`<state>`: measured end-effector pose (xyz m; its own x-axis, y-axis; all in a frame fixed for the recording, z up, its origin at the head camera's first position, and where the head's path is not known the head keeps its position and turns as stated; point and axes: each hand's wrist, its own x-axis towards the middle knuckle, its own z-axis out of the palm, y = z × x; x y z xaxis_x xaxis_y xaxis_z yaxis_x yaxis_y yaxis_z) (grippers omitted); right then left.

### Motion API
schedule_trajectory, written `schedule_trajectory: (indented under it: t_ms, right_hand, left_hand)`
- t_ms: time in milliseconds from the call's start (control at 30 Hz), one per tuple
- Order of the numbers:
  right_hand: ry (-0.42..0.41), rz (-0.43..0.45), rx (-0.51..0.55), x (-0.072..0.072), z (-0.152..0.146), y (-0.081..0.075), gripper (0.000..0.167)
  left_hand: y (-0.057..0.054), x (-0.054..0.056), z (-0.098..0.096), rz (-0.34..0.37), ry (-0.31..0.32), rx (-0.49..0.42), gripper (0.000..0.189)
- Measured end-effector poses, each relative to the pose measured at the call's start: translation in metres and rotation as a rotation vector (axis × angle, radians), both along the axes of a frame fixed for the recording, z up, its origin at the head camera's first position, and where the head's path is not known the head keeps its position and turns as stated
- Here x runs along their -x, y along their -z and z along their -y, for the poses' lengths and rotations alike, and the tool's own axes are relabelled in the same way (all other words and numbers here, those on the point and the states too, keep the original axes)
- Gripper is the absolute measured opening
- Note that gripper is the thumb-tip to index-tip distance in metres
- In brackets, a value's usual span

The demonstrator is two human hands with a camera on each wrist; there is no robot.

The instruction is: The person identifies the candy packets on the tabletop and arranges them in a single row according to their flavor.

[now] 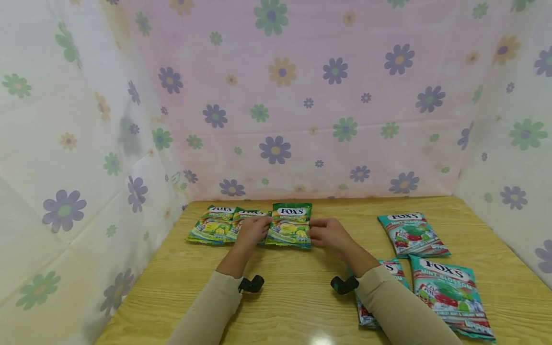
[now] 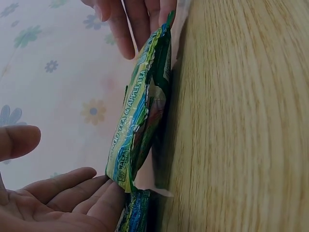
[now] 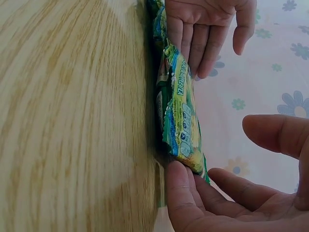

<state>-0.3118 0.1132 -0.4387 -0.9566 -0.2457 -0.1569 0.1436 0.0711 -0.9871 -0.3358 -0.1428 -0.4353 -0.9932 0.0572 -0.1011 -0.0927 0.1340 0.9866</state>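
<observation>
Three green Fox's Spring Tea candy packets lay in a row toward the far side of the wooden table (image 1: 293, 280), printed faces up and logos toward the back. The right-hand packet (image 1: 290, 225) sat nearly square, plump in the middle, its crimped near seam carrying yellow-green and blue bands and lettering that included "apple tea"; its left end stood raised off the wood, meeting the middle packet (image 1: 235, 227), though overlap was hard to judge. The middle one was partly hidden. The left-hand packet (image 1: 210, 224) lay slightly askew, its right edge against the middle one.
</observation>
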Motion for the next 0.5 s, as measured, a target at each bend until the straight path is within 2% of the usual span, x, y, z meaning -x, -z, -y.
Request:
schedule_trajectory:
  t_ms: [200, 500]
  right_hand:
    - [-0.009, -0.001, -0.002, 0.0009, 0.0005, 0.0009, 0.058]
    - [0.041, 0.014, -0.061, 0.0024, 0.0027, -0.0004, 0.055]
  left_hand:
    - [-0.0013, -0.0025, -0.0023, -0.027, -0.004, 0.082, 0.043]
    - [-0.0043, -0.006, -0.0038, -0.046, 0.039, 0.124, 0.053]
